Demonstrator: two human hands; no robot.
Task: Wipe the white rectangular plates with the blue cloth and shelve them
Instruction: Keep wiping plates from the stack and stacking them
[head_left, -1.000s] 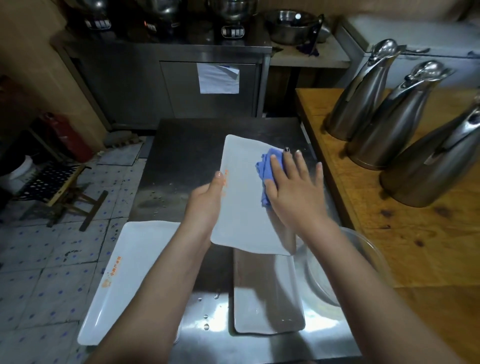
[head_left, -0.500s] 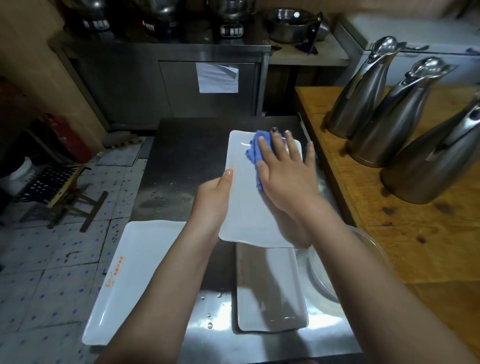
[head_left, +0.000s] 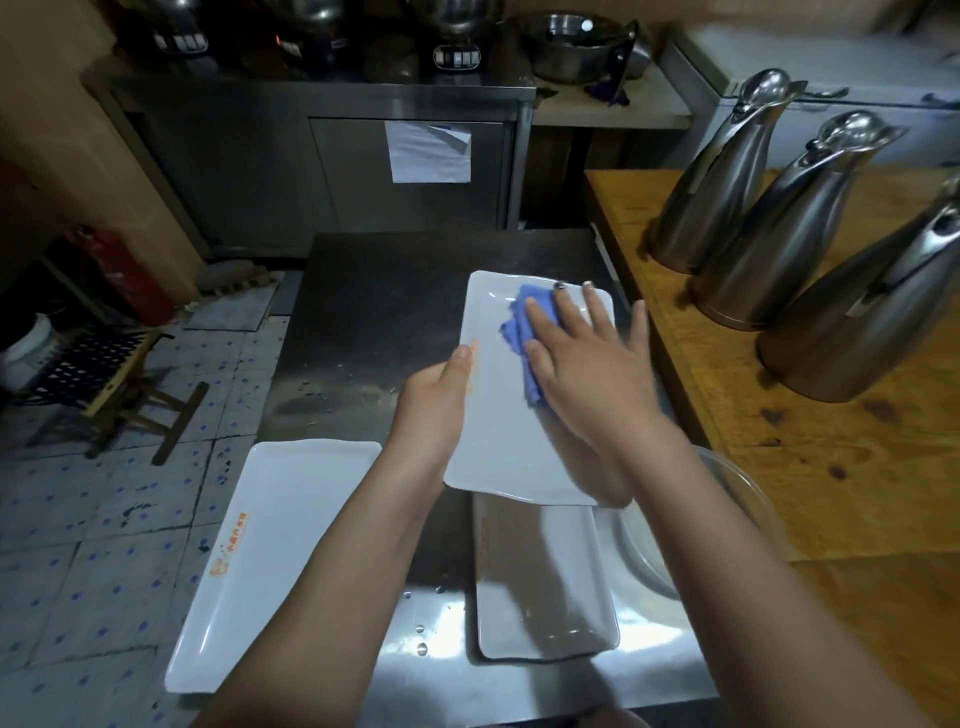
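Observation:
A white rectangular plate (head_left: 498, 431) is held above the steel table (head_left: 363, 312). My left hand (head_left: 439, 400) grips its left edge, thumb on top. My right hand (head_left: 587, 364) lies flat with spread fingers on the blue cloth (head_left: 519, 338), pressing it against the plate's far half. A second white plate (head_left: 545, 587) lies on the table below the held one. A third white plate (head_left: 270, 561) with an orange mark lies at the table's left edge, overhanging the floor side.
Three steel jugs (head_left: 769, 218) stand on the wooden counter (head_left: 857, 467) to the right. A clear bowl (head_left: 737, 519) sits between table and counter. A steel cabinet (head_left: 337, 171) stands behind the table. A stool (head_left: 104, 374) stands on the tiled floor at left.
My right hand slid the blue cloth from the plate's middle toward its far end. The held plate tilted flatter and shifted slightly to the right.

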